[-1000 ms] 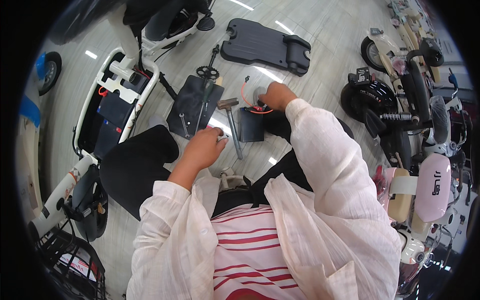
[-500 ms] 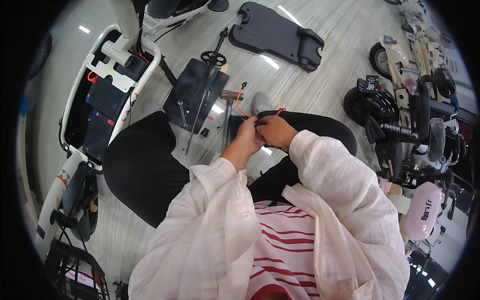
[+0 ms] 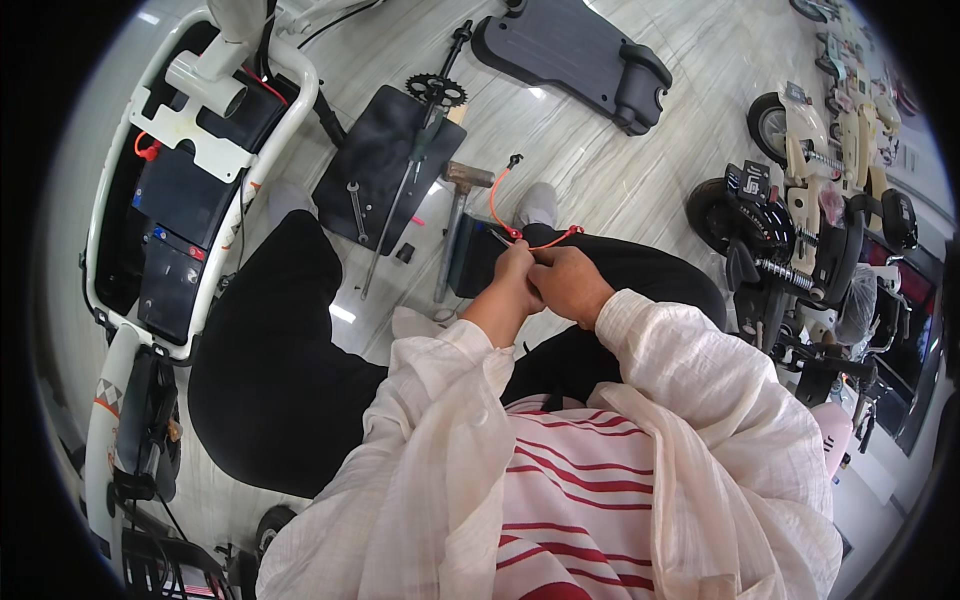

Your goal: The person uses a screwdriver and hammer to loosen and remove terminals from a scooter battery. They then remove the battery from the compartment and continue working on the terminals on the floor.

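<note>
So, both hands pressed together over the right knee — left hand (image 3: 515,280) and right hand (image 3: 568,285) touching, fingers pinched on an orange wire (image 3: 497,205). Holding it between them, near the end that runs back toward the body. Loops up and away from the fingers over the floor, ending in a small dark connector (image 3: 515,159) just beside a light-coloured shoe (image 3: 538,203). Can't tell exactly which fingers do the gripping, too bunched up.

Right under the hands, a dark box-like part (image 3: 470,265) resting against the black trouser leg. Just left of that, a hammer (image 3: 455,215) lying on the pale wood-look floor (image 3: 620,170), head pointing away. Further left, a black mat (image 3: 385,165) with a small spanner (image 3: 356,208), a long screwdriver (image 3: 405,190) lying across its edge, and a toothed sprocket (image 3: 436,91) at the far end.

Far left — a white scooter frame (image 3: 180,130) opened up, battery and red wiring showing inside. Top of view, a grey footboard panel (image 3: 570,55) flat on the floor. Off to the right, a row of parked scooters (image 3: 790,220), well apart from the hands.
</note>
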Available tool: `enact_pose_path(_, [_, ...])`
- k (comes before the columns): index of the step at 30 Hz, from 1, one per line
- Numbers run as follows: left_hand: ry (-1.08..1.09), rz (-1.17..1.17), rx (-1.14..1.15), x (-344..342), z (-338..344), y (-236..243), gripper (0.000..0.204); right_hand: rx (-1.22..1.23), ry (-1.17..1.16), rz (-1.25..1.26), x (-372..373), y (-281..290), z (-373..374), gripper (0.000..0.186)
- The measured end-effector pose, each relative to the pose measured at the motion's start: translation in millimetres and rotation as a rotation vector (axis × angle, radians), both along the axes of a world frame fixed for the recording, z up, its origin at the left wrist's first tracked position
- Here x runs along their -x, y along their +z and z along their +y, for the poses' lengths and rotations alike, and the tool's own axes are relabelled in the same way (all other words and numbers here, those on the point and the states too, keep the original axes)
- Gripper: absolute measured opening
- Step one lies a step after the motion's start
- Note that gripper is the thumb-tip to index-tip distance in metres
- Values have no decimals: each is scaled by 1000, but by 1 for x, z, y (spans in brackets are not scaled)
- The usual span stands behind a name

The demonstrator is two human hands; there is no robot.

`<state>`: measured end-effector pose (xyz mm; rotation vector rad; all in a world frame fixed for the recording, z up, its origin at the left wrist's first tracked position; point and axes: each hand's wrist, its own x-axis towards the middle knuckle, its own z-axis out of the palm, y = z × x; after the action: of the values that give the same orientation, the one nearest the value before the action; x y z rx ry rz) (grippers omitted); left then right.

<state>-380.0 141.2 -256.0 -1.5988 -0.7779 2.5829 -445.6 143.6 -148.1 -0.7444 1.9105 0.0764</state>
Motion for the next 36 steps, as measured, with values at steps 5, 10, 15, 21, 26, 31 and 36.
enact_pose_path(5, [133, -39, -3, 6, 7, -3, 38, 17, 139, 59, -2, 7, -5, 35])
enact_pose_path(10, [296, 48, 16, 13, 26, -25, 38, -22, 322, 105, 2, 5, -11, 35])
enact_pose_path(15, [435, 190, 127, 9, 32, -32, 41, -60, 680, 269, -3, 5, -16, 29])
enact_pose_path(21, [535, 409, 120, 4, 36, -29, 43, 52, 850, 361, -2, 7, -2, 22])
enact_pose_path(26, [299, 88, 255, 0, 27, -24, 38, 547, 435, 312, -5, 30, 8, 31])
enact_pose_path(31, [174, 137, 420, -20, 20, -30, 37, 256, 319, 425, -26, 51, 19, 35])
enact_pose_path(36, [-1, 61, 481, -35, 19, -11, 39, 697, 478, 413, -10, 31, 45, 31])
